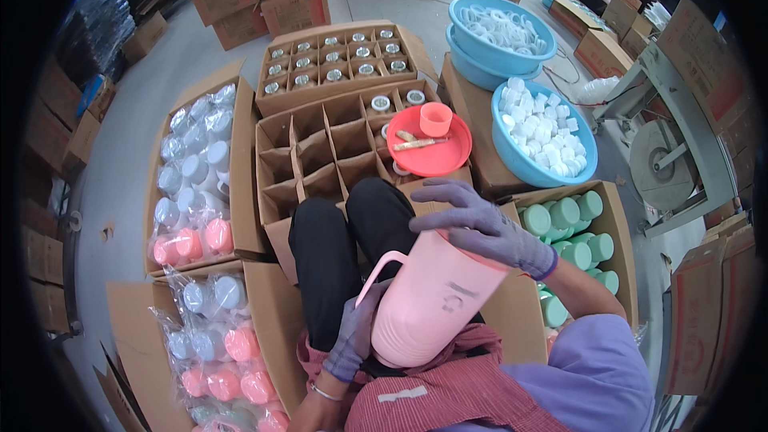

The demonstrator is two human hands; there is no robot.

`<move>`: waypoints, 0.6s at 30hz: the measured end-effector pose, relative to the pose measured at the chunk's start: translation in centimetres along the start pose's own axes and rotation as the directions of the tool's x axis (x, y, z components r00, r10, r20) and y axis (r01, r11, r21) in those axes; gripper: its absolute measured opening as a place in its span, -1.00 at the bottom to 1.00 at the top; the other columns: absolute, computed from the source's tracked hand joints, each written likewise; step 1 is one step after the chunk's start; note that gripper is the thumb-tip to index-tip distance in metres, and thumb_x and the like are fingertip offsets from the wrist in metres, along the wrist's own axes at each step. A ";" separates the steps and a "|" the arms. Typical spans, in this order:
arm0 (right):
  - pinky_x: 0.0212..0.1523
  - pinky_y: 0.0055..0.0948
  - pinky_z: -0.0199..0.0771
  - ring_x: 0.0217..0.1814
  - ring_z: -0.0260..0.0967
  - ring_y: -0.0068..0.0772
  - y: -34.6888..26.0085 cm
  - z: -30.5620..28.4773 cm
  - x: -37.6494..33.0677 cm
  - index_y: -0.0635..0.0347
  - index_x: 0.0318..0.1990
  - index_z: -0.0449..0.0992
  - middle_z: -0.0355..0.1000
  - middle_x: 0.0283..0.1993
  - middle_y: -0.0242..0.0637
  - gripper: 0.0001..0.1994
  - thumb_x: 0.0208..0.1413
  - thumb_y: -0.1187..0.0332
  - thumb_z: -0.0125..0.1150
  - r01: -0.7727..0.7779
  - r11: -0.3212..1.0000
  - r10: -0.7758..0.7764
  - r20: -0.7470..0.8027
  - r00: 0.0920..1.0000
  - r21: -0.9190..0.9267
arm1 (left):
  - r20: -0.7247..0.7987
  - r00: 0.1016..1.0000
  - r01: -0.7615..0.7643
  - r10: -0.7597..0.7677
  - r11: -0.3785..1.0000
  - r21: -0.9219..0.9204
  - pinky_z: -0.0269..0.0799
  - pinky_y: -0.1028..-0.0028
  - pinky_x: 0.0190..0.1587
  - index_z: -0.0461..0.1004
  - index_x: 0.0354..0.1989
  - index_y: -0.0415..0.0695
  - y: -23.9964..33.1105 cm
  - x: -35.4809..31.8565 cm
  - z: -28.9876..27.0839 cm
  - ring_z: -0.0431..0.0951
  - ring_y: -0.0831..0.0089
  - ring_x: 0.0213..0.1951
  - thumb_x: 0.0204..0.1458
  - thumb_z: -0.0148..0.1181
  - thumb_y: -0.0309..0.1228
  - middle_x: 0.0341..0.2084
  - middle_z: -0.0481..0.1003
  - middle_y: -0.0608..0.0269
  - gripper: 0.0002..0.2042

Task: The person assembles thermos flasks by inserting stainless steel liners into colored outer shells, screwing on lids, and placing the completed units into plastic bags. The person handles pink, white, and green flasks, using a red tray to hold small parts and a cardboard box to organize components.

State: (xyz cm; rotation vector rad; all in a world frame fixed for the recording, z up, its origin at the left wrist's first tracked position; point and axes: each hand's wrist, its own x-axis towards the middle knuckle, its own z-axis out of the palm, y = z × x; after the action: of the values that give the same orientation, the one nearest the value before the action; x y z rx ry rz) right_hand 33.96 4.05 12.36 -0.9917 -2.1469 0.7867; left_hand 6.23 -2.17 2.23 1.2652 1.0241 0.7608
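A pink plastic pitcher (438, 298) leans over my lap, its mouth up to the right and its looped handle toward the left. My left hand (352, 338), in a grey-purple glove, holds it low down by the handle side; part of those fingers is hidden behind it. Over the pitcher's mouth lies my gloved right hand (494, 230), fingers stretched and spread across the rim. Whether anything is under that palm is hidden. Just beyond my knees, a red round plate (450, 158) carries a small red cup (435, 118) and thin pale stick-like pieces.
A divided carton (276, 124) with some lidded jars stands ahead, another full of jars (334, 74) behind it. Bagged cups (192, 170) fill cartons on the left. Blue basins hold clear rings (500, 28) and white caps (544, 126). Green cups (578, 254) sit right.
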 end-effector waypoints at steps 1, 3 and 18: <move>0.16 -0.33 0.42 0.10 0.46 -0.20 0.4 0.3 -0.5 0.20 0.11 0.52 0.48 0.04 -0.14 -0.58 0.28 0.11 0.03 -0.100 0.978 0.108 -0.034 0.994 0.183 | -0.104 0.994 -0.029 0.018 0.995 -0.098 0.46 0.38 0.10 0.49 0.06 -0.32 0.1 0.4 0.3 0.57 0.34 -0.01 0.17 0.07 -0.43 -0.05 0.58 0.06 -0.67; 0.16 -0.30 0.45 0.08 0.47 -0.25 1.7 0.9 -0.9 0.25 0.13 0.48 0.48 0.02 -0.15 -0.52 0.30 0.02 0.04 -0.197 0.804 0.306 -0.107 0.946 0.562 | -0.211 0.926 -0.283 0.312 0.946 0.158 0.40 0.30 0.17 0.57 -0.11 -0.30 3.1 1.2 0.0 0.58 0.27 0.03 0.12 0.12 -0.49 -0.03 0.58 0.03 -0.77; 0.22 -0.37 0.38 0.18 0.38 -0.41 4.6 2.2 -3.0 0.27 0.29 0.27 0.36 0.16 -0.18 -0.24 0.27 -0.28 -0.07 -0.435 0.257 0.700 0.144 0.699 0.863 | -0.052 0.939 -0.315 0.339 0.913 0.259 0.46 0.37 0.06 0.62 -0.15 -0.24 8.5 4.8 -1.3 0.61 0.30 -0.08 -0.05 0.17 -0.54 -0.19 0.64 0.15 -0.74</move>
State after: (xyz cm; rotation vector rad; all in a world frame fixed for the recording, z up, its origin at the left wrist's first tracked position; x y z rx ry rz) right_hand 35.81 3.58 6.83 -1.1839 -0.7742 1.7370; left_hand 7.48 4.12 9.64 1.6576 1.0192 0.9800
